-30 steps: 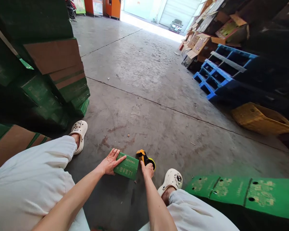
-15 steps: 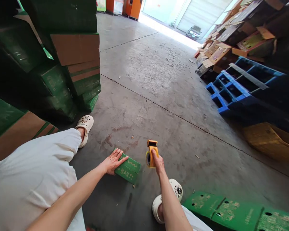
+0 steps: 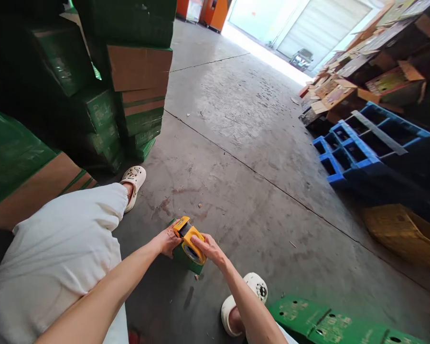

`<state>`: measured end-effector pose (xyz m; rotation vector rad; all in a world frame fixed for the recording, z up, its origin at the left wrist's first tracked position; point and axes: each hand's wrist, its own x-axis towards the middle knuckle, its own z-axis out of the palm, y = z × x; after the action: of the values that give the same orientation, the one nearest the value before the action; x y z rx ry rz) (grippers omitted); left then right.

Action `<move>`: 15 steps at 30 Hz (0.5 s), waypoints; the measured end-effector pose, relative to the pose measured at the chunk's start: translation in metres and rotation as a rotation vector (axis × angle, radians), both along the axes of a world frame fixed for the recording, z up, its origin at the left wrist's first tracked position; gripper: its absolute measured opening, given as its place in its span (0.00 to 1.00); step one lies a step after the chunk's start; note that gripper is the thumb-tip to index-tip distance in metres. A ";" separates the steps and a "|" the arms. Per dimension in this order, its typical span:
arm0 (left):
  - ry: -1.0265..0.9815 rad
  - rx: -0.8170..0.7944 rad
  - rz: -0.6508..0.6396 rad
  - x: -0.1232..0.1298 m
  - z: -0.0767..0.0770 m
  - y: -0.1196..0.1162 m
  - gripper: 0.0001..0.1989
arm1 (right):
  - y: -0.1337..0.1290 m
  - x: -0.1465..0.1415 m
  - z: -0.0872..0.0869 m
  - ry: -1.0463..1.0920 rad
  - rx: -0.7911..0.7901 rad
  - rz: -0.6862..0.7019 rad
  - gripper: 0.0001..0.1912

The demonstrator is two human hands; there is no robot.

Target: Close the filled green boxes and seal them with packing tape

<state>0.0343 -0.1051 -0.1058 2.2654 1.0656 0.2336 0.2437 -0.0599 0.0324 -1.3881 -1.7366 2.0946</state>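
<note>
In my right hand [image 3: 208,248] is a yellow tape dispenser [image 3: 198,237] with a roll of tape in it, fingers wrapped round its side. The dispenser sits over a small green cardboard box [image 3: 187,260] and covers most of its top. At the box's left end, my left hand [image 3: 167,241] grips it, with some of its fingers hidden behind the dispenser's front. The dispenser's head is right at those fingers; whether it touches them or the box, I cannot tell.
Stacked green cartons [image 3: 139,91] rise on the left. Blue pallets [image 3: 347,148], a brown carton [image 3: 404,234] and a heap of opened cardboard boxes [image 3: 338,93] are at right. A flat green carton [image 3: 326,320] lies beside my right clog [image 3: 256,285]. My left clog [image 3: 134,184] is near the stack.
My right hand has brought the tape dispenser leftwards and turned it, from beside the green box to over it. My left hand stays at the box's left end. The view has shifted slightly.
</note>
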 end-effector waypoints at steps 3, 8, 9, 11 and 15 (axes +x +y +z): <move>0.018 -0.033 0.034 0.003 0.003 -0.004 0.64 | 0.002 -0.002 0.003 -0.029 0.013 0.053 0.37; -0.011 -0.137 0.269 -0.024 0.023 -0.028 0.68 | 0.005 -0.010 0.008 -0.048 -0.074 0.092 0.38; -0.091 -0.203 0.375 -0.034 0.029 -0.032 0.67 | 0.006 -0.011 0.008 -0.048 -0.078 0.097 0.38; -0.323 -0.394 0.639 -0.052 0.041 -0.035 0.59 | 0.009 -0.013 0.009 -0.050 -0.072 0.108 0.37; -0.612 -0.717 1.020 -0.069 0.057 -0.021 0.28 | 0.013 -0.017 0.009 -0.096 -0.077 0.131 0.38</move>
<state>-0.0346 -0.1256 -0.0484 0.7961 1.5221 0.7473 0.2268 -0.0465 0.0410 -1.4554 -1.8494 2.2179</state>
